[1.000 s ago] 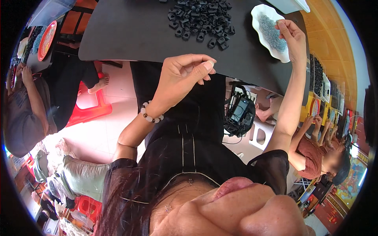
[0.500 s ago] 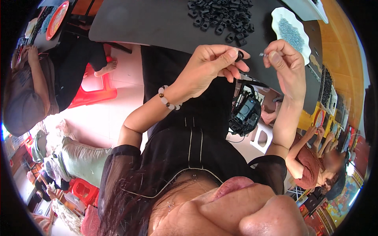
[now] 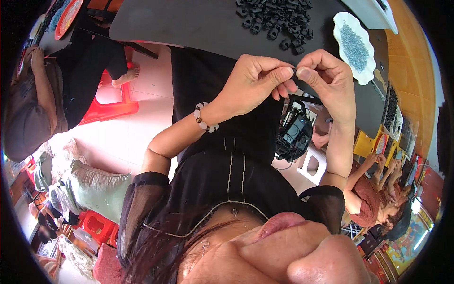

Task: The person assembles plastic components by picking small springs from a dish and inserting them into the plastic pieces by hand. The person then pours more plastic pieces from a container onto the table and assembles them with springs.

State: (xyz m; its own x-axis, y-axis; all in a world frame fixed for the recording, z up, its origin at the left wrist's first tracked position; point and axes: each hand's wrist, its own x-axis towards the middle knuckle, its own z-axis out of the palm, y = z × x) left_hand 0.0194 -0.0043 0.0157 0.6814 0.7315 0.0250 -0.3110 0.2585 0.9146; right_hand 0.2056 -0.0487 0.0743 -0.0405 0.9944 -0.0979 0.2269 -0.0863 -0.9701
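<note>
My left hand pinches a small black plastic part between thumb and fingers; only a dark sliver of it shows. Fingertip to fingertip with it, my right hand is closed in a pinch at the same part. The small clear piece it held is now hidden by the fingers. Beyond the hands, a loose heap of similar black parts lies on the dark table. To the right stands a white wavy-edged dish filled with tiny pale-blue clear pieces.
A white tray sits at the far right table edge. Below the table hangs or stands a black bag with a device, near a white stool. People sit at left and right; a red stool is at left.
My right hand has moved left, bringing its small clear piece to the black part in my left hand. The fingertips now meet. My left hand has stayed almost in place.
</note>
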